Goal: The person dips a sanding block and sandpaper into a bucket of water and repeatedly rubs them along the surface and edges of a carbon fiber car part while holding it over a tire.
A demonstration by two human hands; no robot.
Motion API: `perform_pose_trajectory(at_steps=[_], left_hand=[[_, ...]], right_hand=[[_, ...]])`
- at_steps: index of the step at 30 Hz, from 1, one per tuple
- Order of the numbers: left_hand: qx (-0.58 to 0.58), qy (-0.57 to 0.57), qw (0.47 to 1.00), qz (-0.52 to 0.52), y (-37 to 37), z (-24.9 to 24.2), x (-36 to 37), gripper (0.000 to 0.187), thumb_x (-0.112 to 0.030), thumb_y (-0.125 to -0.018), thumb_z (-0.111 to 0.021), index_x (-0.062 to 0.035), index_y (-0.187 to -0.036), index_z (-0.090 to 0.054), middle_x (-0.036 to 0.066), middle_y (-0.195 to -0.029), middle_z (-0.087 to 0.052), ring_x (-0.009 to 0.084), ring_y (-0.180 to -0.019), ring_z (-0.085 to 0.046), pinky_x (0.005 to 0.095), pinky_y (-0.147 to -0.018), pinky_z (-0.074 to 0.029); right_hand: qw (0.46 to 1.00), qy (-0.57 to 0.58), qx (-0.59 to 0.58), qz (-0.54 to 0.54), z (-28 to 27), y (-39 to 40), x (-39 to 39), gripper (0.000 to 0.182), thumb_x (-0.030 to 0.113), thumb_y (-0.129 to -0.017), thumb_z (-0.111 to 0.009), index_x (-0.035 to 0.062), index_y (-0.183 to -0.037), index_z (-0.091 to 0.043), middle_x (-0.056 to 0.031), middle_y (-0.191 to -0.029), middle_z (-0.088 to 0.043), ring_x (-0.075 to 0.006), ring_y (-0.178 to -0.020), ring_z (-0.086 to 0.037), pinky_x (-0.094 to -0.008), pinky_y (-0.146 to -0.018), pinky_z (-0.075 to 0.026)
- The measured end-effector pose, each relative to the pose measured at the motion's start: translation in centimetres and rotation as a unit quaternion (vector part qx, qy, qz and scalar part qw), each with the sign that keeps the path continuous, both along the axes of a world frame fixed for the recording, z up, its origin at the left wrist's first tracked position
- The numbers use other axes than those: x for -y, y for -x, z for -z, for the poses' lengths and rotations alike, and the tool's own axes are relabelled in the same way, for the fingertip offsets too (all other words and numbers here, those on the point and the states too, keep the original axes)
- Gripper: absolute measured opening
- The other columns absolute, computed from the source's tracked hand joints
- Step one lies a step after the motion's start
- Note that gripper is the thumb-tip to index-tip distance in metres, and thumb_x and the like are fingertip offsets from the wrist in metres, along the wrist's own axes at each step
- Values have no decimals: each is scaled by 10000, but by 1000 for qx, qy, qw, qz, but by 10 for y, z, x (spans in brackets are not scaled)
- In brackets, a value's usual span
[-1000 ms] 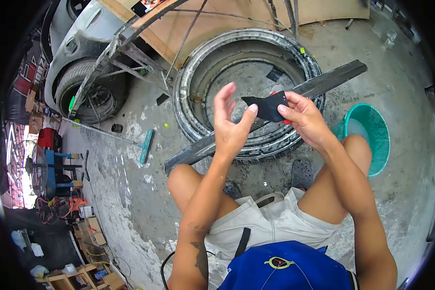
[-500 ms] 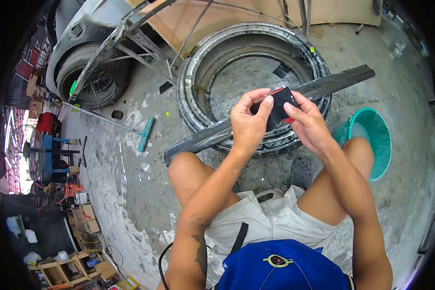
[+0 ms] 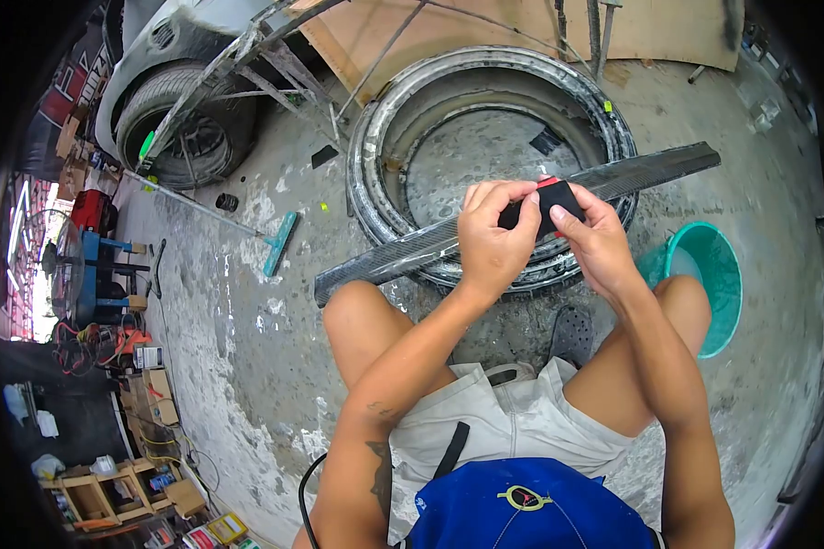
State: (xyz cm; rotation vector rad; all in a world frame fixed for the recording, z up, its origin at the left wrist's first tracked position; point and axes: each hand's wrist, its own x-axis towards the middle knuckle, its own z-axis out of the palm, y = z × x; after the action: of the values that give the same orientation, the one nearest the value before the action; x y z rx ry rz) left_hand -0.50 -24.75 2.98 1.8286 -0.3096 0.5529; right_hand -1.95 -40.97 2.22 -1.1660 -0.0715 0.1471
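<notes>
A small black piece (image 3: 558,205) is held up between both hands, over the near right part of the tyre (image 3: 373,151), which is taken here as the landmark. The step in hand is judged to be a close handling or adjusting of this piece at its edges; for the next move, a light, steady pinch and a careful matching of the two hands seem to be called for. Red material (image 3: 548,182) is shown along the piece's far edge; whether it is a backing or a separate thing cannot be told. The left side of the piece is pinched by the left hand (image 3: 496,242), with thumb and forefinger brought nearly together and the other fingers curled. The right side is gripped by the right hand (image 3: 604,247), the thumb pressed on the near face and the fingers partly hidden behind, so that little gap is left. Both forearms are angled inward from the near side of the tyre, with the elbows bent and the hands almost touching. Behind the hands, a long dark strip (image 3: 664,168) is laid aslant across the tyre, and a teal bucket (image 3: 723,297) is placed to the tyre's near right.
</notes>
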Motion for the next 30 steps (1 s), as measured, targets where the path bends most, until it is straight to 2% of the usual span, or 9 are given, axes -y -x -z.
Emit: perform_pose_trajectory(at_steps=[1, 6, 8, 9, 10, 13, 17, 24, 30], left_hand=[[15, -13, 1000, -7, 0, -1, 1, 121, -81, -846, -755, -39, -959, -752, 109, -962, -726, 226, -926, -650, 343, -836, -505], [15, 9, 1000, -9, 0, 3, 2, 113, -76, -843, -756, -33, -947, -747, 104, -951, -729, 228, -937, -646, 348, -848, -504], [6, 23, 1000, -7, 1, 3, 2, 109, -71, -840, -757, -33, -942, -748, 101, -951, -729, 230, -937, -644, 348, -852, -502], [5, 23, 1000, -5, 0, 4, 1, 107, -83, -853, -760, -30, -945, -746, 104, -945, -728, 212, -921, -646, 336, -843, -502], [9, 21, 1000, -10, 0, 5, 1, 107, -83, -853, -760, -30, -945, -746, 104, -945, -728, 212, -921, -646, 336, -843, -502], [-90, 84, 992, 5, -1, 15, 3, 134, -123, -914, -741, -11, -988, -732, 67, -921, -721, 112, -843, -651, 279, -771, -526], [-183, 211, 958, 65, 2, 12, 7, 137, -96, -945, -705, 10, -1031, -704, 49, -938, -725, 80, -820, -648, 253, -748, -541], [-206, 272, 931, 127, 1, 12, 4, 144, -110, -959, -700, 5, -1046, -693, 37, -940, -708, 68, -839, -628, 239, -767, -524], [-215, 324, 907, 161, 4, 18, 10, 140, -93, -981, -665, 9, -1076, -671, 49, -990, -708, 63, -876, -622, 237, -807, -523]], right_hand=[[1000, 13, 2, 2, -2, 1, 0, 407, 101, -971, -667, -4, -1358, -593, -46, -1237, -667, -109, -1114, -606, -276, -966, -473], [998, 67, 10, 9, -6, 2, -3, 407, 91, -975, -650, -10, -1365, -592, -53, -1260, -655, -141, -1159, -597, -297, -1033, -449], [986, 142, 88, 30, -2, 1, -2, 396, 96, -979, -646, -4, -1359, -601, -50, -1257, -641, -148, -1163, -594, -292, -1036, -442], [983, 147, 105, 32, 1, 0, -2, 387, 137, -992, -643, 5, -1355, -609, -43, -1246, -626, -127, -1119, -593, -272, -969, -462], [983, 144, 109, 28, 4, 0, -1, 387, 137, -992, -643, 5, -1355, -609, -43, -1246, -626, -127, -1119, -593, -272, -969, -462], [989, 148, 17, 23, 3, 3, 1, 386, 255, -1026, -614, 44, -1350, -627, -23, -1202, -640, -70, -1018, -567, -240, -813, -463], [1000, -3, 3, 1, -5, 6, -7, 415, 202, -1064, -537, -53, -1391, -535, -98, -1286, -630, -157, -1203, -578, -323, -1070, -422], [991, -131, -27, -22, -8, 6, -8, 357, 225, -1073, -502, -30, -1312, -577, -107, -1255, -653, -172, -1181, -596, -344, -1080, -416], [989, -145, -20, -34, -6, 8, -2, 380, 251, -1066, -518, -35, -1312, -561, -106, -1271, -632, -181, -1201, -579, -354, -1090, -404]])
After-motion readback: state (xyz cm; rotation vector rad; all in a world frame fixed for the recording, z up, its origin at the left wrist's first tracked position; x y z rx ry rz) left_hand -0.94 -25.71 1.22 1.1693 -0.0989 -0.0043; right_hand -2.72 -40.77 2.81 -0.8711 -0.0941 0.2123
